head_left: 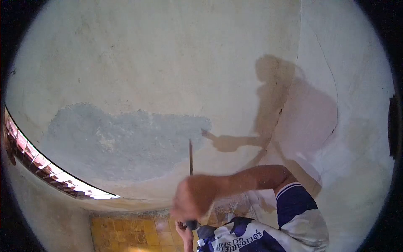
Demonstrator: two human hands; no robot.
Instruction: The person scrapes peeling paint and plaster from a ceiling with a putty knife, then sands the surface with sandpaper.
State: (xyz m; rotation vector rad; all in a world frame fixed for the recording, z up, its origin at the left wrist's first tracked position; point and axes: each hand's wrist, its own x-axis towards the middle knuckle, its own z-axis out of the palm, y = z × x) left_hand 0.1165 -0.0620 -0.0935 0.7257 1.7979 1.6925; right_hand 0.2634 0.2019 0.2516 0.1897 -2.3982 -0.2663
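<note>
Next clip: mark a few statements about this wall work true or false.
The right hand grips a thin tool pointing up at the wall. True.
The wall's grey patch lies left of the tool. True.
The floor is bare grey concrete. False: it has yellow-orange tiles.
No shadow falls on the wall. False: a person's shadow lies right of the tool.
The sleeve is plain red. False: it is blue and white.

Hard side light, sharp shadows, fisheye vignette, hands (pixel 194 198) blurred.
</note>
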